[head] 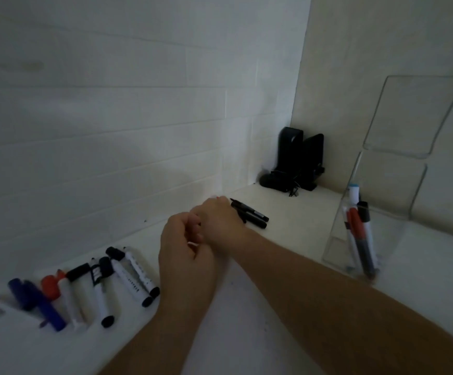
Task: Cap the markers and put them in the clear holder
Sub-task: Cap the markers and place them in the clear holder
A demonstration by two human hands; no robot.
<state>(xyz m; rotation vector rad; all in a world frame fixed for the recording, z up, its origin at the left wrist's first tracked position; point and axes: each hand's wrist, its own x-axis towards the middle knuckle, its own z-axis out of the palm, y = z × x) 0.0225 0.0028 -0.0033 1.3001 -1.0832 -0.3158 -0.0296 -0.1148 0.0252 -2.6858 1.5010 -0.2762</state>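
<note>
My left hand point(186, 255) is curled shut at the centre, and a pale sliver like a white marker shows between its fingers. My right hand point(221, 221) lies just behind it, back toward me and fingers hidden. It touches two black markers point(255, 215) on the white table; whether it grips anything is hidden. A row of loose markers point(99, 289) with black, red, blue and purple ends lies at the left, some uncapped. The clear holder point(401, 236) stands at the right with several markers point(360, 239) leaning inside.
A black device point(295, 161) with cables stands in the far corner where the white brick wall point(111, 117) meets the beige wall. The holder's tall clear back panel point(412, 115) rises against the right wall. Bare tabletop point(287, 244) lies between my hands and the holder.
</note>
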